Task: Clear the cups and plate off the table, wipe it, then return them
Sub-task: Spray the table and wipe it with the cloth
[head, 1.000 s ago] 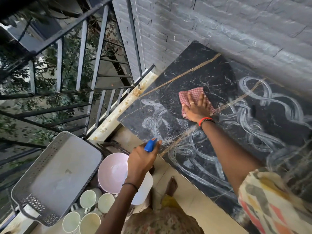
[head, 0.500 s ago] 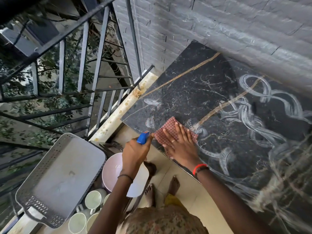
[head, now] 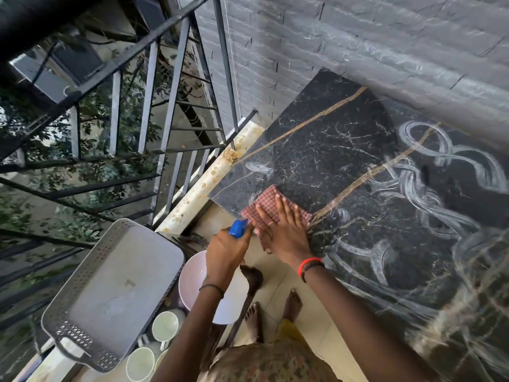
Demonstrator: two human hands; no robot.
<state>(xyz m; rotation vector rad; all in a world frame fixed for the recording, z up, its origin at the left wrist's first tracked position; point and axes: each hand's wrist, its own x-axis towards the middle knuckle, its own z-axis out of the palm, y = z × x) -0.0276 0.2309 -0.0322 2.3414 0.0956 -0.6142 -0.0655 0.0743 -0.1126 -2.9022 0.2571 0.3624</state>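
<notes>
The right hand point(head: 286, 232) lies flat, fingers spread, pressing the cloth point(head: 271, 205) on the table's point(head: 330, 166) near edge — by its left corner. The left hand point(head: 225, 249) grips the spray bottle point(head: 238, 227) just beside it. The plate point(head: 192, 277) and cups point(head: 165, 326) sit low on the left — off the table, next to a grey tray point(head: 115, 285). White swirls point(head: 413, 194) streak the table's right side.

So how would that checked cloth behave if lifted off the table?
Probably floppy: the cloth lies flat under the right hand and overhangs the table edge. Likely light, perhaps damp given the smears.
</notes>
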